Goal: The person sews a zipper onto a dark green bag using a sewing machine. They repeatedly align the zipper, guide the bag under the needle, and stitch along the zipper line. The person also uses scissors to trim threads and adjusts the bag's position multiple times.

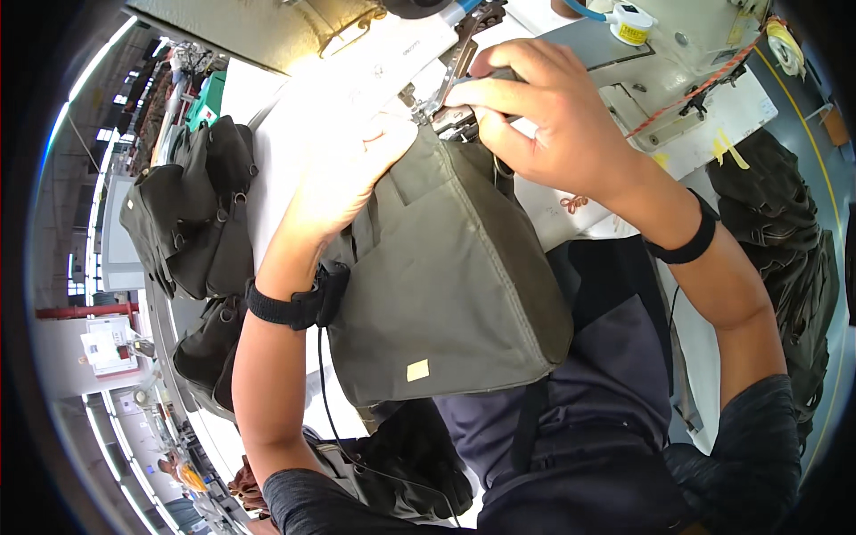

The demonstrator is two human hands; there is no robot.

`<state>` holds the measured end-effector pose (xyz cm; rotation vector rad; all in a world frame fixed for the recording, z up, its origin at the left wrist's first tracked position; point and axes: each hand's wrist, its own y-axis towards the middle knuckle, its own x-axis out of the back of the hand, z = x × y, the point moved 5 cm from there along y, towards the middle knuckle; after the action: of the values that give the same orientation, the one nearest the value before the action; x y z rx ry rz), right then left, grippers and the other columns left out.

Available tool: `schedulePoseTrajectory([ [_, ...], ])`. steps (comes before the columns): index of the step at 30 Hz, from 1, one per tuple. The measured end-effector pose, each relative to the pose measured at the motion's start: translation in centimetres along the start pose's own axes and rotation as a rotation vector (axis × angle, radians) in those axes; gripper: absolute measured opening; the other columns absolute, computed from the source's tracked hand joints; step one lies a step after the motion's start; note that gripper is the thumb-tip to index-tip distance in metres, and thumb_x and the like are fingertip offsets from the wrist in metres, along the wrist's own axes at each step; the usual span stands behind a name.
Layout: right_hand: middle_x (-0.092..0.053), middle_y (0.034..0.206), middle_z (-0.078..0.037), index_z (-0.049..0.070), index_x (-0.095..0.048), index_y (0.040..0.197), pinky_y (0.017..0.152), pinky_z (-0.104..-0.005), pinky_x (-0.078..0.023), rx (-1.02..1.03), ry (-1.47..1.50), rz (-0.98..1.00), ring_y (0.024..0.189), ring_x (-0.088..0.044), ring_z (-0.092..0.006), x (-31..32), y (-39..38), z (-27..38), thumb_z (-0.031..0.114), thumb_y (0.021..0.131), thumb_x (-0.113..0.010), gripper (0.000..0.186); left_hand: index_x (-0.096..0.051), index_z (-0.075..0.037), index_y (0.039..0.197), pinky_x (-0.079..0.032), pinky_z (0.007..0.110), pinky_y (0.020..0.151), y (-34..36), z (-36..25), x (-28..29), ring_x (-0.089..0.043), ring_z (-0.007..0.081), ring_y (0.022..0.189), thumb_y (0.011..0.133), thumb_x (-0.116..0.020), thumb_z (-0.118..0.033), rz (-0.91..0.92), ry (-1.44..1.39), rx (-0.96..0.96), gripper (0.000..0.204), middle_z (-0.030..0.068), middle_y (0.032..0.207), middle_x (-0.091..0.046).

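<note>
An olive-grey fabric bag hangs over my lap, its narrow top end up at the metal presser foot of a sewing machine. A small pale yellow patch sits near its lower edge. Strong light washes over my left hand, whose fingers are closed on the bag's top edge, left of the foot. On the other side, my right hand is curled round a dark grey piece close to the foot. Whether that piece belongs to the bag I cannot tell.
Several similar dark bags are heaped on the left, and more dark fabric is piled at the right. A white bottle with a yellow label stands on the machine bed. A red cord crosses the right side.
</note>
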<state>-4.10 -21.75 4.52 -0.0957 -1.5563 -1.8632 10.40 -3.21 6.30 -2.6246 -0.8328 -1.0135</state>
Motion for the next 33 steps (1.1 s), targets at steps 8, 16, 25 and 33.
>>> schedulePoseTrajectory([
  [8, -0.073, 0.125, -0.010, -0.001, -0.074, 0.120, 0.103, -0.0353, -0.050, -0.836, 0.570, 0.030, 0.118, -0.066, -0.0189, 3.5, -8.0, 0.2, 0.032, 0.102, -0.072, 0.037, -0.075, -0.001, 0.114, -0.048, 0.027, 0.098, 0.9, 0.7, -0.2, -0.061, 0.0095, 0.108, 0.103, -0.074, -0.022, 0.117, -0.096, 0.104, 0.024, 0.0002, 0.114, -0.070],
  [16, -0.075, 0.116, -0.005, -0.001, -0.072, 0.129, 0.095, -0.0281, -0.053, -1.110, 1.601, 0.285, 0.104, -0.069, -0.0120, -4.5, -6.6, 2.3, 0.036, 0.097, -0.082, 0.050, -0.058, -0.011, 0.075, -0.031, 0.027, 0.065, 1.3, 3.4, 0.2, -0.038, 0.0043, 0.072, 0.098, -0.077, -0.015, 0.184, -0.257, 0.155, 0.030, -0.0093, 0.077, -0.044],
  [25, -0.077, 0.099, -0.006, -0.003, -0.078, 0.111, 0.080, -0.0270, -0.055, -1.242, 1.698, 0.262, 0.088, -0.070, -0.0110, -3.5, -5.3, 3.1, 0.025, 0.093, -0.082, 0.033, -0.061, -0.007, 0.084, -0.035, 0.026, 0.063, -0.2, 2.7, 0.7, -0.040, 0.0033, 0.070, 0.090, -0.083, -0.011, 0.138, -0.059, 0.057, 0.024, -0.0079, 0.079, -0.047],
  [33, -0.075, 0.090, -0.004, -0.002, -0.078, 0.105, 0.074, -0.0261, -0.053, -1.312, 1.588, 0.216, 0.079, -0.068, -0.0106, -3.2, -4.9, 2.7, 0.021, 0.088, -0.081, 0.029, -0.074, -0.002, 0.114, -0.052, 0.026, 0.084, -0.5, 0.3, -1.3, -0.062, 0.0064, 0.091, 0.098, -0.079, -0.020, 0.215, -0.285, 0.163, 0.025, -0.0010, 0.103, -0.072],
])
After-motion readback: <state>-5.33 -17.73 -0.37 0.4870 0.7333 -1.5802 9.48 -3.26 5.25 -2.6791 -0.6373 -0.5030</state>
